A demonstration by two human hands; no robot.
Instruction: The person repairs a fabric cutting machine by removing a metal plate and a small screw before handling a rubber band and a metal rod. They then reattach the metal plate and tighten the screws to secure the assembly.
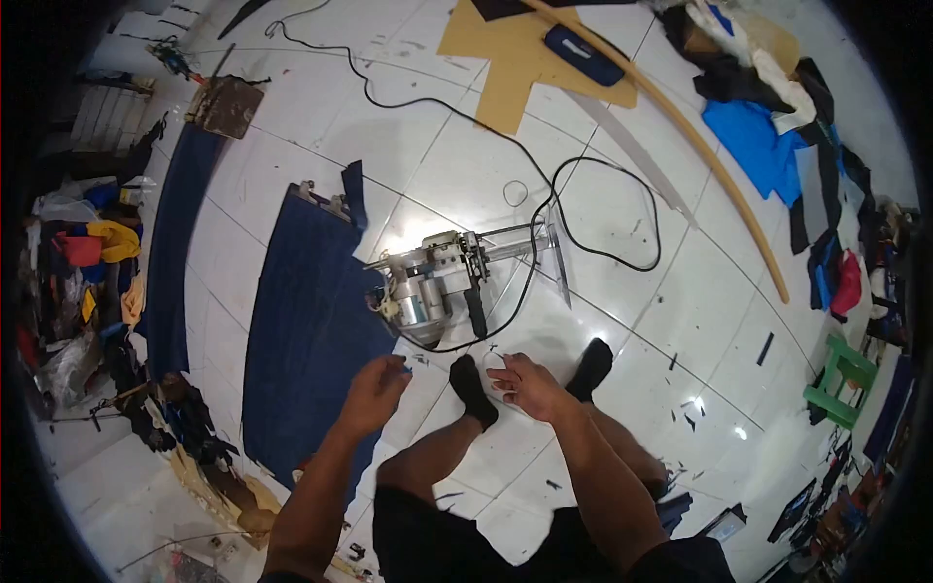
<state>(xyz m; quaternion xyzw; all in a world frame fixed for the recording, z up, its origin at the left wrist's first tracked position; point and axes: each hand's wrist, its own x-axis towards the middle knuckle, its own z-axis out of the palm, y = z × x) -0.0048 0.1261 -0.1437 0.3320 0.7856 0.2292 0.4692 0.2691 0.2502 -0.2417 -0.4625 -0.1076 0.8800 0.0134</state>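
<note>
My left hand (pixel 377 394) is over the right edge of a dark navy cloth stack (pixel 301 321), fingers pinched; a small dark bit shows at the tips, too small to name. My right hand (pixel 530 384) is between my feet, its fingers curled at a thin white loop (pixel 493 359), partly hidden by the hand. Just ahead of both hands, an electric straight-knife cloth cutter (pixel 423 296) lies on its side, its motor end touching the cloth and its base plate (pixel 559 264) pointing right. Its black cord (pixel 457 109) loops over the machine and floor.
A metal clamp (pixel 326 201) grips the stack's far end. Another long navy strip (pixel 180 243) lies at left. Brown pattern board (pixel 505 83), a curved wooden strip (pixel 714 160) and a grey ruler (pixel 632 151) lie ahead. Scrap heaps line both sides; a green stool (pixel 841 381) stands right.
</note>
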